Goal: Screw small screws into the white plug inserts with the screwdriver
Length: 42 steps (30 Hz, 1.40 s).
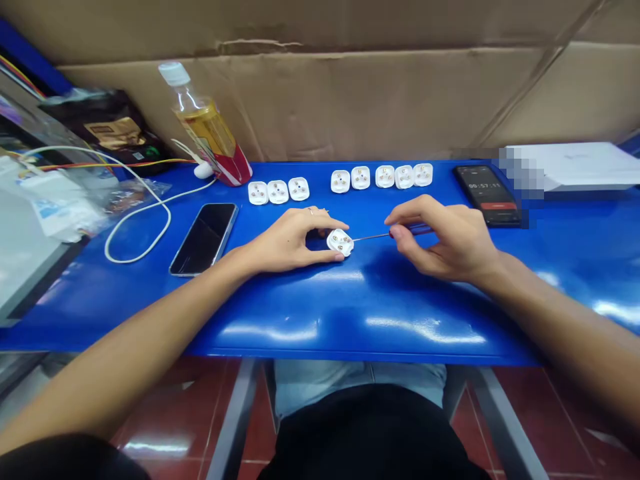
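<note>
My left hand (300,241) pinches a small white plug housing (341,244) between thumb and fingers, a little above the blue table. Several brass-coloured metal contacts show on the housing's upper face. My right hand (443,240) is closed on a screwdriver (373,237) with a thin metal shaft and a dark red handle, partly hidden by the fingers. The shaft points left, and its tip is at the right edge of the housing; whether it sits in a screw I cannot tell. Behind my hands, similar white housings stand in a row, one being this housing (341,181).
A dark-screened phone (204,239) lies left of my left hand, near a white cable (137,259) and a bottle (213,130). At the right are a phone showing a timer (487,195) and a white box (570,167). Cardboard (310,107) stands along the table's back edge.
</note>
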Each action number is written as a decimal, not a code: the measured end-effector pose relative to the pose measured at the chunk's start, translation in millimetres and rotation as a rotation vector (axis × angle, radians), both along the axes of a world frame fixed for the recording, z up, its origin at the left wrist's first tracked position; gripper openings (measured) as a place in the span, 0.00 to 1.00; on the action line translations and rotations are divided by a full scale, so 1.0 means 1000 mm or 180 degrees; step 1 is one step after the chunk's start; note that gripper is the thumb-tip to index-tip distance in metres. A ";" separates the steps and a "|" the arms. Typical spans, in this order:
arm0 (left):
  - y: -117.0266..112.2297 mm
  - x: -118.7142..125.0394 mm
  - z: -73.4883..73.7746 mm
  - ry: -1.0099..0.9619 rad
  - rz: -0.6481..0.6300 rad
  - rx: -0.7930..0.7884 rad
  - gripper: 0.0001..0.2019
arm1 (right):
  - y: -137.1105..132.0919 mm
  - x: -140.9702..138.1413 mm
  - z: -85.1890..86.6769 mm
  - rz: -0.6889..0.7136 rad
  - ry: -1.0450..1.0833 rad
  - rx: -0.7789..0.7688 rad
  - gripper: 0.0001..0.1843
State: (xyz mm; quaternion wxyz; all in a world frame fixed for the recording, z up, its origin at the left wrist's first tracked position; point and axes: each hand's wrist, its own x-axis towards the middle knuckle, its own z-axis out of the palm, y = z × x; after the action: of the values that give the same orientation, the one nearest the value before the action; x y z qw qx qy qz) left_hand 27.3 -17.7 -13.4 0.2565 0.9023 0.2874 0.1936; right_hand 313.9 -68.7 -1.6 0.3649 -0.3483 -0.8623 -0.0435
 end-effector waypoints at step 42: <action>0.001 0.004 0.001 -0.0844 -0.0179 0.1108 0.06 | -0.008 -0.003 0.006 0.0140 0.0159 0.0545 0.11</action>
State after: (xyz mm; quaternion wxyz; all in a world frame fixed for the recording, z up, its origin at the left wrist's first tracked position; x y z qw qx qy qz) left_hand 31.5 -16.9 -12.4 0.1377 0.9073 0.1882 0.3500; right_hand 310.6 -77.1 4.2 0.4156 -0.2978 -0.8535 -0.1004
